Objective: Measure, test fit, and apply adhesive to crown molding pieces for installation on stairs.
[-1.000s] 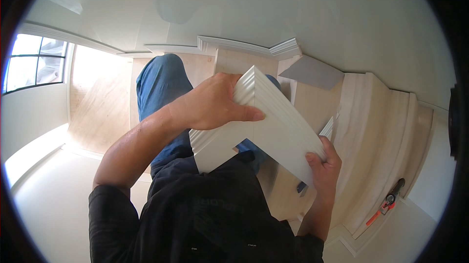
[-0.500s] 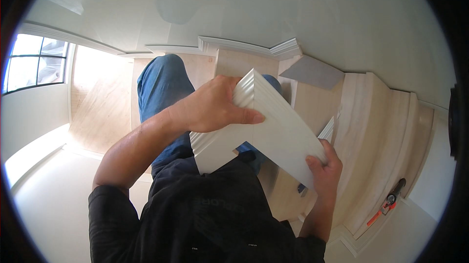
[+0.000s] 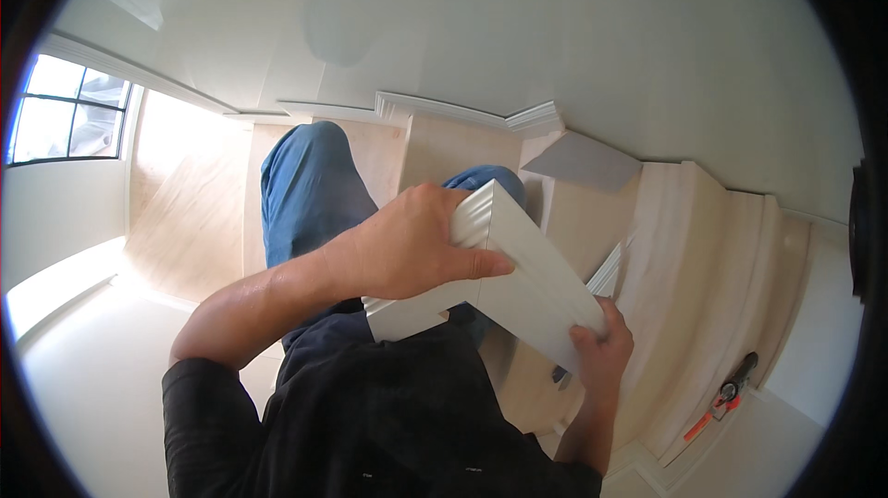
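Note:
Two white moulded baseboard pieces [image 3: 532, 290] meet in a mitred corner, forming an angled shape in front of my lap. My left hand [image 3: 416, 239] is closed around the corner, its thumb lying over the joint line and its fingers hidden behind the ribbed edge. At the far end of the right-hand length, my right hand [image 3: 603, 343] grips the board with its thumb on the flat face. The other length runs under my left forearm toward my shirt, and part of it is covered.
Pale wooden stair treads [image 3: 680, 285] curve down the right side. A hand tool with orange parts [image 3: 726, 396] lies at lower right. White moulding [image 3: 444, 108] follows the wall, beside a grey angled panel [image 3: 583, 160]. Another ribbed white strip [image 3: 608, 269] lies behind my right hand.
Both hands have brought the joined baseboard pieces lower in the picture, closer to my body, and the face has tilted. My grip stays the same. The view has shifted slightly.

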Motion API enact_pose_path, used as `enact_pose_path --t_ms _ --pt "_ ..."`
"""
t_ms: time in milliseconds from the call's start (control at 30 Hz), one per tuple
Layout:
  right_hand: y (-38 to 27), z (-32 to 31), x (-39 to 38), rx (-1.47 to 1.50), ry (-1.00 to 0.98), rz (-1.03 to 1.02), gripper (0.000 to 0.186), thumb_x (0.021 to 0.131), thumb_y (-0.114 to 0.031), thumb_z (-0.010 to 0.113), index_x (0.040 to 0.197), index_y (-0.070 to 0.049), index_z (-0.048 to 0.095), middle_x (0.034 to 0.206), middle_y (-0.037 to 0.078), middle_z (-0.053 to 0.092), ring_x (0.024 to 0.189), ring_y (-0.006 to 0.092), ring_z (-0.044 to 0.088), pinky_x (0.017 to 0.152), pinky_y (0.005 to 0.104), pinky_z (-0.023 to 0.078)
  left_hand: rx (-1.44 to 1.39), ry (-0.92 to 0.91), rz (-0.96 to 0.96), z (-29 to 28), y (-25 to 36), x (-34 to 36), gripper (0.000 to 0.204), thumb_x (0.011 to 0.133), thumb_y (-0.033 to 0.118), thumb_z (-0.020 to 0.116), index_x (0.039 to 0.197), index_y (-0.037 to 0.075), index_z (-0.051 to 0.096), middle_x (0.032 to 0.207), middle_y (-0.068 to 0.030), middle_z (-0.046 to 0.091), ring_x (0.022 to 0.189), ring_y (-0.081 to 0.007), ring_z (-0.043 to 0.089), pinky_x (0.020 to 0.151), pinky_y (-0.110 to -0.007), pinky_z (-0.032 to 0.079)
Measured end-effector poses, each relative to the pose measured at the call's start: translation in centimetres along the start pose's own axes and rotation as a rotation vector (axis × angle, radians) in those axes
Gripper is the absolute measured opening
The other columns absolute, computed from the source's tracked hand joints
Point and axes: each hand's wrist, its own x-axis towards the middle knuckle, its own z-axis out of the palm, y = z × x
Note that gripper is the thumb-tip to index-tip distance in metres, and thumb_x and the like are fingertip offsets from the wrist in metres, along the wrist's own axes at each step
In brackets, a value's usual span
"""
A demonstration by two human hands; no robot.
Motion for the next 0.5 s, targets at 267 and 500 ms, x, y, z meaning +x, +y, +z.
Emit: enact_pose_path --t_ms 267,500 --pt "3.1 1.1 -0.5 0.098 0.072 -0.061 0.048 0.075 -0.013 0.084 0.119 0.001 0.071 0.101 0.011 0.074 0.09 0.0199 0.069 0.083 0.0343 0.056 0.105 -0.02 0.105 0.4 1.5 -1.0 0.051 0.089 0.034 0.09 0.12 -0.004 0.076 0.111 -0.0208 0.08 0.088 -0.029 0.081 0.077 -0.037 0.065" --pt "4.9 2.6 0.5 0.145 0.145 -0.264 0.045 0.076 -0.013 0.085 0.116 0.0 0.071 0.102 0.012 0.072 0.093 0.0226 0.069 0.085 0.0351 0.055 0.179 -0.009 0.247 -0.3 3.6 -1.6 0.044 0.091 0.027 0.089 0.116 -0.007 0.076 0.108 -0.0248 0.079 0.085 -0.0309 0.081 0.075 -0.035 0.066"
